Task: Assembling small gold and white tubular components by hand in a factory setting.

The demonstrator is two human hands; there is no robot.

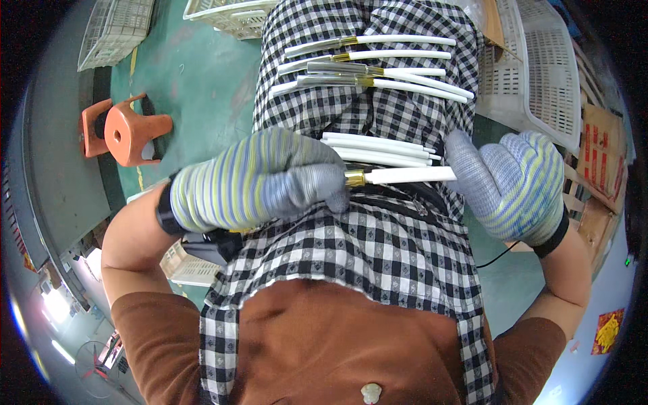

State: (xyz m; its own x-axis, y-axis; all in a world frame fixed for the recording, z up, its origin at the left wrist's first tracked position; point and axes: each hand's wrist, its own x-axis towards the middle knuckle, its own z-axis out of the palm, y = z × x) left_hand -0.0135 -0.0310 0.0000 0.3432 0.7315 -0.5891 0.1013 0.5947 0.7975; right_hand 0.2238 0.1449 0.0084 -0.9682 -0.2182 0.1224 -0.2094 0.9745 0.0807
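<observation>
so the person here has a white-handled tool lying sideways between both hands, just over the waist of a checked apron. left hand is curled tight around the gold-collar end, and that striped glove blocks whatever's past the collar. right hand is up against the plain end, but i can't tell if those fingers grip it or just press.

a bunch of white sticks lies right beyond the tool, kinda crowding it. farther along the lap there's a row of similar tools with silver-grey ends, handles pointing to the person's right.

it's pretty packed around them: big white basket by the right leg, cardboard beside it, a pale crate off left, plus an orange stool on the green floor.
</observation>
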